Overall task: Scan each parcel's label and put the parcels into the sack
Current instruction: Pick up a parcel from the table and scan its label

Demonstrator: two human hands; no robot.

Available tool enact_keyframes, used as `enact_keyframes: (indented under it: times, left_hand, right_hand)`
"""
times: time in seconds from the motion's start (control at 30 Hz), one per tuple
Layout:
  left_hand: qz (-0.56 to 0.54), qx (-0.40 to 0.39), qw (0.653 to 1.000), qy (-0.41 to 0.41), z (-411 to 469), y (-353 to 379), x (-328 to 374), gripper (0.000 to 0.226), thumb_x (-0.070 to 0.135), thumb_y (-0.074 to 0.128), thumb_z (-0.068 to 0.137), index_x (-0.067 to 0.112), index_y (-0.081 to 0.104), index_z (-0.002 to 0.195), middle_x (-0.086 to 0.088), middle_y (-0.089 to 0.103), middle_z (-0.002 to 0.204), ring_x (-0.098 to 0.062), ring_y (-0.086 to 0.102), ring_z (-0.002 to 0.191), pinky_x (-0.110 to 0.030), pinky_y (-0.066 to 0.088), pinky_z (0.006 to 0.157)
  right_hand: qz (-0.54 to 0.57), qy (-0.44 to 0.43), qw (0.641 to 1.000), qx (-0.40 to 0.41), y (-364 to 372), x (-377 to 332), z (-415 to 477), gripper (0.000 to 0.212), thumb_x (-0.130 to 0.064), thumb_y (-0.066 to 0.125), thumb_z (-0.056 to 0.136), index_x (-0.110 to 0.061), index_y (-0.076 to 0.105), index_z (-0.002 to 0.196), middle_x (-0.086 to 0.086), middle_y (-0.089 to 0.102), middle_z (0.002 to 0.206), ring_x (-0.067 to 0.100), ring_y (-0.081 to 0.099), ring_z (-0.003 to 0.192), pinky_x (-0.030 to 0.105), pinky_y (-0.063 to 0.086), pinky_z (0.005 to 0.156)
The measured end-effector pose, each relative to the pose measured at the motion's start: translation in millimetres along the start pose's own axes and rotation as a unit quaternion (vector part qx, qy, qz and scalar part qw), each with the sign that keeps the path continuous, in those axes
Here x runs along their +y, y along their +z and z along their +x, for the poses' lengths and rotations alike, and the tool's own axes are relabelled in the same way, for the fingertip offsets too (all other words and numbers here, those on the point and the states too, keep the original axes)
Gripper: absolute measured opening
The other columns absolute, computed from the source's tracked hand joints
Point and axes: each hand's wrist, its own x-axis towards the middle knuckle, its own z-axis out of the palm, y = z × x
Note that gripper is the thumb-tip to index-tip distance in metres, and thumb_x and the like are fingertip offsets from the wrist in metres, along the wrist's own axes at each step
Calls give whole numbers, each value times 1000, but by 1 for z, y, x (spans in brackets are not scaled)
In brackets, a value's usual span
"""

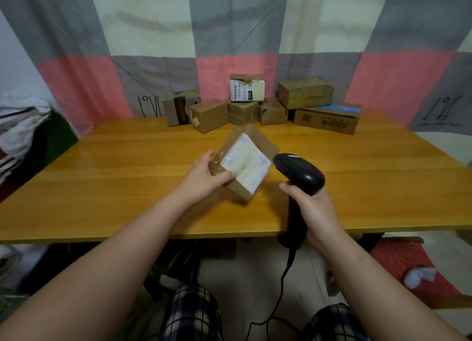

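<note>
1. Head view: left hand [204,173] is gripping a small parcel [245,167], thumb curled over its white label [246,162], tilted above the wooden table [127,162].
2. Right hand [314,210] is wrapping its fingers around the black scanner [298,172], nose just beside the parcel.
3. More boxes [255,105] are sitting at the far edge.

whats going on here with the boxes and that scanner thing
A person at a wooden table holds a small parcel, tilted, in the left hand, its white label turned up. The right hand grips a black corded scanner, its head close beside the parcel. More cardboard boxes sit piled at the table's far edge.
</note>
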Motion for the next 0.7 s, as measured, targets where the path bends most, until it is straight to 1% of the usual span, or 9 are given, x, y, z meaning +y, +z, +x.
enact_keyframes:
  times: [0.07, 0.1, 0.2, 0.3, 0.4, 0.5, 0.6, 0.63, 0.7]
  left_hand:
    - [-217, 16, 973, -72, -5, 7, -2, 77, 39, 66, 86, 23, 25, 149, 1, 57, 126, -18, 61, 106, -31, 53, 82]
    - [-279, 12, 955, -97, -8, 13, -2, 66, 39, 62, 88, 23, 32, 145, -1, 60, 124, -18, 63, 104, -29, 53, 76]
    - [-333, -19, 936, -114, -19, 32, 0, 50, 49, 56, 82, 29, 53, 127, 2, 63, 125, -17, 59, 111, -34, 47, 83]
    - [-288, -38, 951, -109, -28, 41, 3, 54, 53, 55, 82, 28, 54, 129, 3, 64, 124, -18, 59, 112, -39, 44, 100]
    - [-231, -30, 968, -98, -31, 33, 1, 53, 43, 57, 91, 24, 45, 138, 4, 60, 126, -20, 56, 116, -39, 42, 103]
    - [-135, 4, 989, -55, -29, 16, -3, 91, 43, 69, 82, 31, 11, 152, 3, 37, 147, -15, 43, 127, -30, 38, 98]
    - [11, -1, 1000, 10, -28, 8, -9, 114, 37, 80, 72, 41, -4, 150, -1, 7, 158, -22, 21, 142, -39, 25, 112]
    - [55, -9, 998, 28, -28, 10, -10, 116, 37, 81, 70, 44, -4, 149, 0, 1, 159, -23, 12, 145, -41, 19, 114]
    - [126, -9, 991, 39, -28, 17, -13, 116, 47, 82, 65, 47, 2, 148, 2, -5, 160, -25, 3, 146, -47, 14, 116]
  right_hand:
    - [37, -4, 999, -30, 2, 2, -2, 17, -15, 75, 79, -29, 70, 88, -15, 70, 72, 1, 66, 71, 15, 49, 57]
    - [57, -1, 997, -46, 5, 3, -4, 16, -16, 76, 76, -28, 72, 85, -13, 69, 72, 4, 66, 71, 16, 49, 57]
    - [108, -26, 990, -91, 17, 5, -8, 28, -17, 77, 71, -29, 72, 96, -7, 74, 90, 13, 69, 88, 23, 56, 68]
    - [120, -64, 986, -93, 27, 3, -7, 41, -11, 74, 77, -22, 66, 115, 0, 72, 112, 15, 66, 108, 30, 56, 87]
    - [7, -96, 995, -6, 26, 1, 0, 31, -7, 75, 79, -16, 68, 108, 1, 73, 100, 16, 67, 100, 32, 56, 84]
    - [-133, -121, 982, 56, 15, -2, 13, 31, -5, 73, 77, -8, 66, 107, 3, 69, 93, 13, 64, 89, 29, 50, 76]
    - [-140, -75, 987, 19, 11, -2, 19, 29, -8, 71, 80, -12, 66, 108, 1, 70, 98, 12, 64, 95, 32, 54, 81]
    - [-132, -60, 989, 4, 11, -1, 19, 27, -11, 73, 81, -17, 67, 107, -4, 70, 98, 8, 64, 95, 26, 55, 80]
    - [-120, -43, 991, -32, 14, 3, 16, 26, -20, 76, 80, -29, 66, 102, -17, 69, 92, -8, 63, 86, 8, 49, 65]
